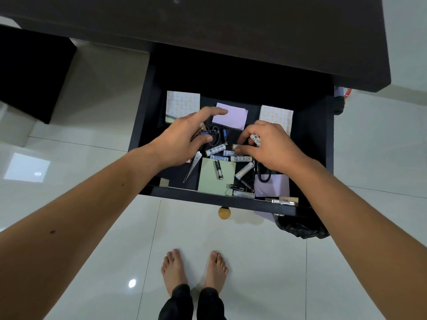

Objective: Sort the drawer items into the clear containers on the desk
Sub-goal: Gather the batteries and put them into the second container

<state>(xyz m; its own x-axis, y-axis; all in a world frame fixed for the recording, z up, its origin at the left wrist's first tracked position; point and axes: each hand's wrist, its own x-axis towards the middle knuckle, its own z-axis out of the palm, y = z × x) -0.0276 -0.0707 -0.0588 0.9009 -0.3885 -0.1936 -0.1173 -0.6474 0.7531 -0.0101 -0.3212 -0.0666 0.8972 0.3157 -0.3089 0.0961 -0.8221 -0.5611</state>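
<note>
The open black drawer [147, 116] holds several loose batteries [216, 149], paper notes and scissors [193, 166]. My left hand [184, 137] reaches into the drawer's left side with pencils or pens [197, 132] held in its palm, index finger stretched toward a purple note [231, 116]. My right hand [270, 144] is over the battery pile; it holds a white battery [255, 139] between curled fingers and its fingertips pinch another white battery [235, 147]. A green note [216, 175] with a dark battery [219, 169] on it lies near the drawer front.
The dark desk top [231, 31] overhangs the drawer's back. No clear containers are in view. A wooden knob [224, 212] is on the drawer front. A black bin bag [300, 227] sits under the drawer's right corner. My bare feet [194, 269] stand on glossy white tiles.
</note>
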